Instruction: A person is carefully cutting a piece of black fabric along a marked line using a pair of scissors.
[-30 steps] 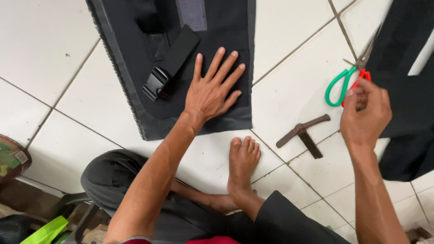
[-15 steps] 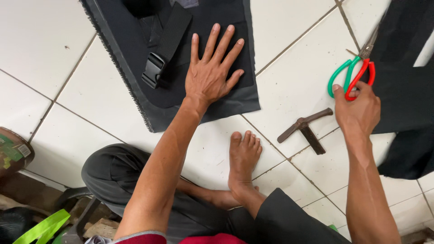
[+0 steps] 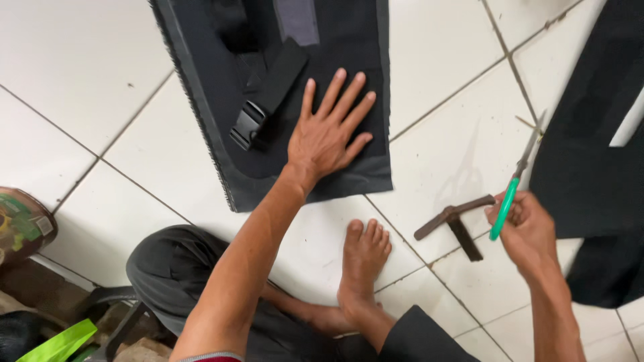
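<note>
Two bare hands at work over a white tiled floor (image 3: 80, 74), seen from a head-worn camera. Left hand (image 3: 329, 134) lies flat and released, fingers spread, palm pressing the near end of a dark fabric panel (image 3: 349, 40) that extends away from the person; just beside its thumb, on the same panel, sits a black strap with a plastic buckle (image 3: 265, 100), the buckle close to the thumb but apart from it. Right hand (image 3: 526, 228) is clenched around the green handle of a pair of scissors (image 3: 513, 194), blades pointing up and away from the wrist, tips raised near the edge of a second dark cloth (image 3: 590, 147) beyond the knuckles; whether the blades are parted cannot be told. Between the two hands, nearer the right, a brown T-shaped tool (image 3: 453, 221) rests on the tiles, touching neither hand. Below the left forearm the person's bare foot (image 3: 365, 261) rests on the floor, just short of the panel's near edge. Judged risks: the panel may slide or wrinkle on the smooth tile if palm pressure eases, spoiling any cut line; the blades, brought across, pass close to the spread fingers and the foot, so a hasty stroke could nick skin; the strap lies where a careless cut might catch it; the loose T-shaped tool sits where the right hand would cross and could be knocked aside
</note>
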